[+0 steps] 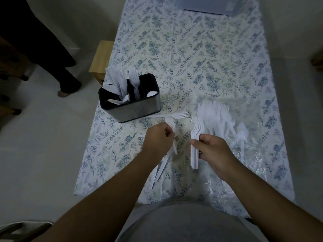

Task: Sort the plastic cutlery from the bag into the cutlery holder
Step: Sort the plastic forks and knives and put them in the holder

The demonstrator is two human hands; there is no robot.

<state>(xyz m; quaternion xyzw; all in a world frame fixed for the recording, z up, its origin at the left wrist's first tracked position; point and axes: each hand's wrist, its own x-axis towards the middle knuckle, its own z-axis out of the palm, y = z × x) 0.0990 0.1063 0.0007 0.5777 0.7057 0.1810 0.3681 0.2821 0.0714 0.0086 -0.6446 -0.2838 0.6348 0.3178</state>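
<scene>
A metal cutlery holder (139, 106) with a black insert stands at the table's left; knives, forks and a spoon stick out of its compartments. My right hand (212, 151) grips a stack of white plastic forks (194, 135) by the handles. My left hand (158, 138) pinches a white plastic piece (172, 127) just left of that stack. A loose fork (176, 116) lies in front of the holder. More white cutlery (216, 116) lies on the clear plastic bag (251, 154) at the right. Several knives (160, 172) lie under my left forearm.
A floral cloth (192, 49) covers the table. A clear plastic box (209, 5) sits at the far edge. A wooden stool (102, 58) stands left of the table, and a person's dark-clothed legs (57, 63) stand further left on the floor.
</scene>
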